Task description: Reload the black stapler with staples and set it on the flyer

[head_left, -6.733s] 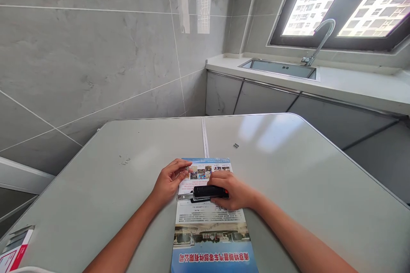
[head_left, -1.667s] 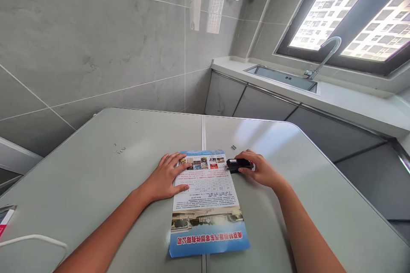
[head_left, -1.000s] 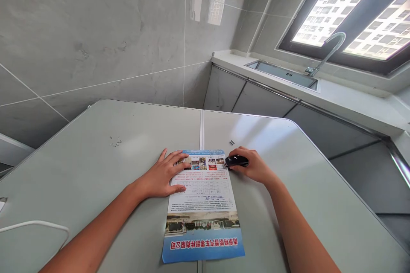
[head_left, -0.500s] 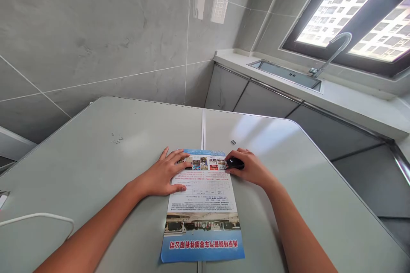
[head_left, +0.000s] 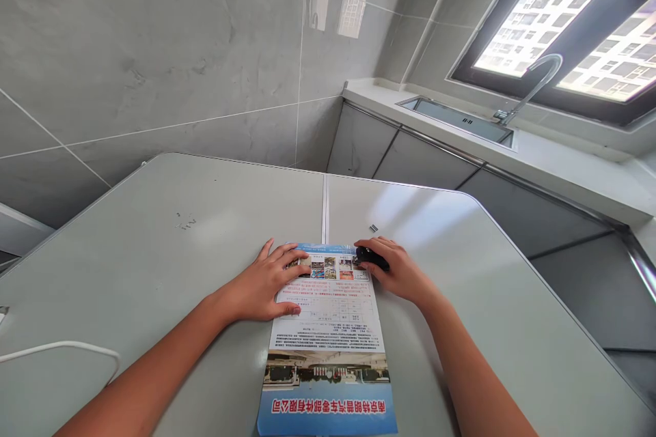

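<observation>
A printed leaflet (head_left: pixel 328 341) with a blue bottom band lies on the grey folding table (head_left: pixel 154 266), its far end away from me. My left hand (head_left: pixel 266 283) rests flat on the leaflet's upper left part, fingers spread. At the upper right corner of the leaflet my right hand (head_left: pixel 394 270) is wrapped over a black stapler (head_left: pixel 372 257), whose nose sits on that corner. Most of the stapler is covered by the fingers.
A small strip of staples (head_left: pixel 374 227) lies on the table beyond the right hand. A white cable (head_left: pixel 56 349) loops at the table's left edge. Behind stand a tiled wall, a counter with a sink (head_left: pixel 456 119) and a curved tap (head_left: pixel 533 82) under a window.
The right hand has carried the stapler from the middle of the leaflet to its upper right corner and closed over it. The left hand now lies flat on the leaflet.
</observation>
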### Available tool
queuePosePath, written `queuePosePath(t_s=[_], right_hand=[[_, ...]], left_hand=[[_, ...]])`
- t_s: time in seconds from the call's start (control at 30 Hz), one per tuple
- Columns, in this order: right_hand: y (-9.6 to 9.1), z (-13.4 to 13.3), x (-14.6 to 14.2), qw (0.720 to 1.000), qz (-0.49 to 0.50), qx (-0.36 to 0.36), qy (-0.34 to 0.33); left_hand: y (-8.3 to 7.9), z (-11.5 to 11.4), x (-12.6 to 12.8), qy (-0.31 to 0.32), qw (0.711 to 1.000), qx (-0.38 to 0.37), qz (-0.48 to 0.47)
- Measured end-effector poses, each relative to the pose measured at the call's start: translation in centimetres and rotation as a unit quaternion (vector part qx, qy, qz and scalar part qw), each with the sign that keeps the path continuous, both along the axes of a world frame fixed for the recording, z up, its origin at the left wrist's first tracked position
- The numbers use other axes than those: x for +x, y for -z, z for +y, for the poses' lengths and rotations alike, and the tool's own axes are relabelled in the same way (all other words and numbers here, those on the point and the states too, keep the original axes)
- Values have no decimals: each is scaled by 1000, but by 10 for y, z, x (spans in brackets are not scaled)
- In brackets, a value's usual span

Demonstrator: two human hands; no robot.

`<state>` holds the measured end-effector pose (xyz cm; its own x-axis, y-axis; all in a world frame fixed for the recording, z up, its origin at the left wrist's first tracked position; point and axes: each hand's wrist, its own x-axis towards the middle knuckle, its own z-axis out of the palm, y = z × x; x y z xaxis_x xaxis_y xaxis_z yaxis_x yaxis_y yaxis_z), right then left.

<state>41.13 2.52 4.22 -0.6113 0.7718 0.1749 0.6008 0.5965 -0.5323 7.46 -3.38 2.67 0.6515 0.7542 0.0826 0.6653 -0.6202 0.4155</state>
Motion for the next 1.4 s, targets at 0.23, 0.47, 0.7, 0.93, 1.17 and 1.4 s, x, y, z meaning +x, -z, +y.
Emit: queuePosePath(t_s=[0.23,0.47,0.7,0.93,1.17,1.4], right_hand=[[5,0,-6,999,-31,32,23],[1,-5,-14,994,-90,49,31],[0,-5,-15,994,-93,47,39],[2,-5,-17,992,-105,55,47],[2,-3,-22,985,-143,73,66],[4,-7,-38,971,-203,93,84]], left_hand=[[1,0,1,-1,1000,-2,7],[-2,-1,2,-3,1000,-6,16],[0,-1,2,-2,1000,-9,19],[1,-1,2,-1,1000,-13,20],[1,-1,3,-4,1000,-10,10],[1,-2,1,-5,1000,-14,7]])
